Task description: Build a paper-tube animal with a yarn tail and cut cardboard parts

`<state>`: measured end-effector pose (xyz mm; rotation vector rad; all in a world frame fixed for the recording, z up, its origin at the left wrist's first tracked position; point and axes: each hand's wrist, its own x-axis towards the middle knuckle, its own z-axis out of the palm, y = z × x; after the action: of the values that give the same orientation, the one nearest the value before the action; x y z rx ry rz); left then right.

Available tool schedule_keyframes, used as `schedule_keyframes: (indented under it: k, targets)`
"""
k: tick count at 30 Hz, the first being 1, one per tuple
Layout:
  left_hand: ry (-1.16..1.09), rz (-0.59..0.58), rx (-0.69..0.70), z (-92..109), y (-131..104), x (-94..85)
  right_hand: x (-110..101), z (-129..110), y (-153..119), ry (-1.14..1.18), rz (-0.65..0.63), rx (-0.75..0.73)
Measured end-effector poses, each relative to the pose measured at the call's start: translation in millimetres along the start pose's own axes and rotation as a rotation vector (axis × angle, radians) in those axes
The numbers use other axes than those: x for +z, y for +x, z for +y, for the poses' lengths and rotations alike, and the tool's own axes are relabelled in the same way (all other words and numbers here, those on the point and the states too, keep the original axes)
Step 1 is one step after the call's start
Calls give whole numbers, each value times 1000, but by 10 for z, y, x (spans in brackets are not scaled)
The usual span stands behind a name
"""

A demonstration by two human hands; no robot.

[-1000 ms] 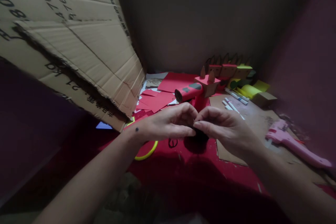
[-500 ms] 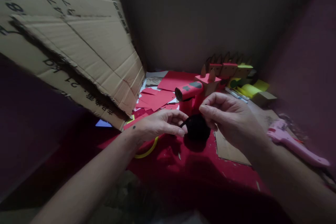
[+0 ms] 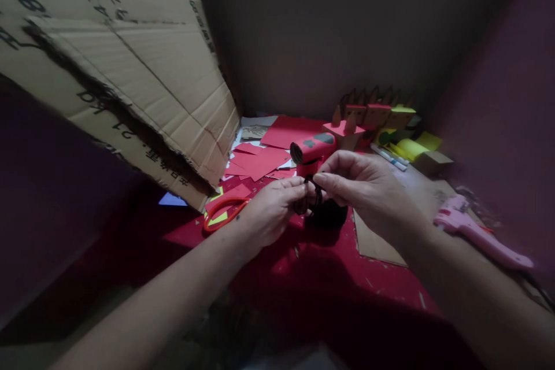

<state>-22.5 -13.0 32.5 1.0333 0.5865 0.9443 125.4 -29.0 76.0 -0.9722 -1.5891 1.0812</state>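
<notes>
My left hand (image 3: 280, 208) pinches black yarn (image 3: 313, 192), which hangs in loose loops between my two hands. My right hand (image 3: 362, 182) grips the same yarn between thumb and index finger, just right of the left fingertips. Right below them a dark ball of yarn (image 3: 327, 217) rests on the red tabletop, partly covered by my fingers. Just behind my hands stands a red paper figure with a rolled tube (image 3: 313, 148) on top, marked with grey patches.
Orange-handled scissors (image 3: 225, 208) lie beside my left forearm. A large cardboard sheet (image 3: 143, 81) leans at left. Red paper pieces (image 3: 264, 162) lie behind. At right are a pink glue gun (image 3: 477, 234), markers (image 3: 390, 157), a cardboard piece (image 3: 377, 243) and spiked boxes (image 3: 377, 113).
My hands have come together, and loops of yarn now show between them. My left hand has moved off the ball's left side, and my right hand has shifted left. The orange scissor handle has come into view.
</notes>
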Motion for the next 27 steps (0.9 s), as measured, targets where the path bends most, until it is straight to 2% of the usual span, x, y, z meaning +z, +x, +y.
schedule_keyframes:
  k: [3, 6, 8, 11, 27]
  targets:
    - [-110, -10, -6, -63, -18, 34, 47, -24, -9, -2, -1, 33]
    - [-130, -60, -66, -73, -63, 52, 64, -23, -16, 17, -31, 58]
    - [-111, -82, -133, -56, -97, 66, 60, -20, -16, -24, -21, 30]
    - [-100, -47, -190, -25, -137, 88, 45, -25, -14, -110, 16, -13]
    - [-85, -105, -237, -55, -153, 42, -14, 23, 31, -125, 35, -38]
